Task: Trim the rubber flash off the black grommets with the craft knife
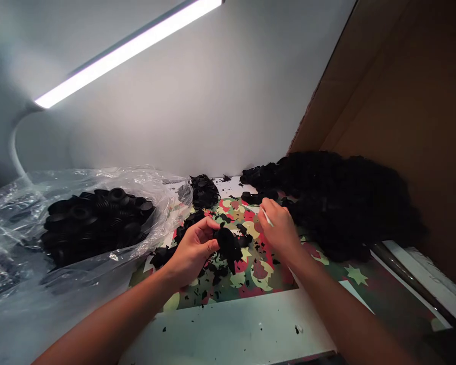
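My left hand (195, 248) pinches a round black rubber-looking piece (225, 239) between thumb and fingers, above the middle of the patterned sheet. To its right, my right hand (279, 225) is closed around a thin white stick-like tool (266, 217); its exact kind is hard to make out. Black scraps (216, 274) lie scattered beneath both hands. Just past my right hand, a few black pieces (260, 196) rest by the edge of the big black heap.
A clear plastic bag (167, 190) at left holds many round black parts (95, 218). A large black pile (338, 203) leans against a cardboard wall (403, 101) at right. A scrap heap (204, 191) sits at the back. A lit lamp (129, 53) hangs above the colourful sheet (262, 274).
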`<control>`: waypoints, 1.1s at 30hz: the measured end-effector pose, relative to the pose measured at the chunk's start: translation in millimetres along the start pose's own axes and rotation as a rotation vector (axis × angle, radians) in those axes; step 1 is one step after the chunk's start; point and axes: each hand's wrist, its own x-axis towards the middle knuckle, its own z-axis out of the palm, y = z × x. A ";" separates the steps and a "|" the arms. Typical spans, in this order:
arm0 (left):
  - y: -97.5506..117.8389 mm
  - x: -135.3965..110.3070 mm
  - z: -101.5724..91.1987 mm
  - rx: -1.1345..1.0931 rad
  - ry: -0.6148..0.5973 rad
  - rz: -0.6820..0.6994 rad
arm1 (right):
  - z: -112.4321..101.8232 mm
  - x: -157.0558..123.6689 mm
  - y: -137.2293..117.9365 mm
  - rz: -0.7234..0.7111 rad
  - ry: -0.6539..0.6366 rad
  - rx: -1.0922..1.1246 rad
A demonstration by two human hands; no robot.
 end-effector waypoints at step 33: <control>-5.4 3.2 -8.2 0.298 0.153 0.072 | -2.4 -25.6 -48.0 -0.157 -0.107 0.530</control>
